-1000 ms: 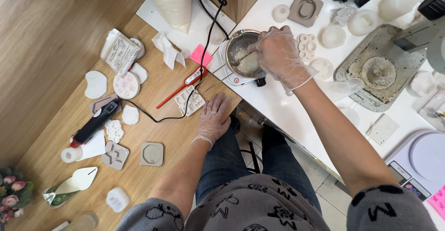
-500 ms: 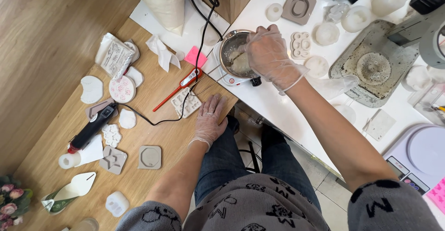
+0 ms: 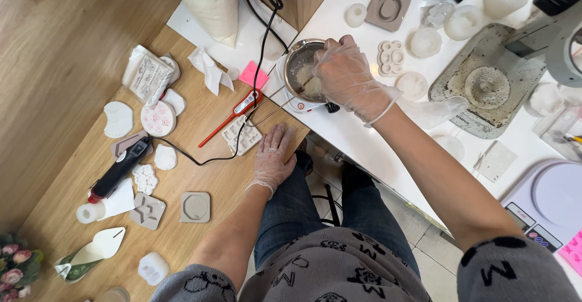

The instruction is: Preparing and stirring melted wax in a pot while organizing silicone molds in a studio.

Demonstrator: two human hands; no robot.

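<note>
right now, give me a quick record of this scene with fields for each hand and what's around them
right hand: gloved right hand over the small round metal pot, grip closed on a stirrer that is mostly hidden
pot contents: pale, lumpy mass
pot base: small white heater on the white table
left hand: gloved left hand flat on the wooden table, holding nothing
near left hand: white mould tray, red probe thermometer, black cable

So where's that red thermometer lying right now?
In the head view, the red thermometer lies on the wooden table, just left of the small metal pot and above the gloved left hand.
</note>
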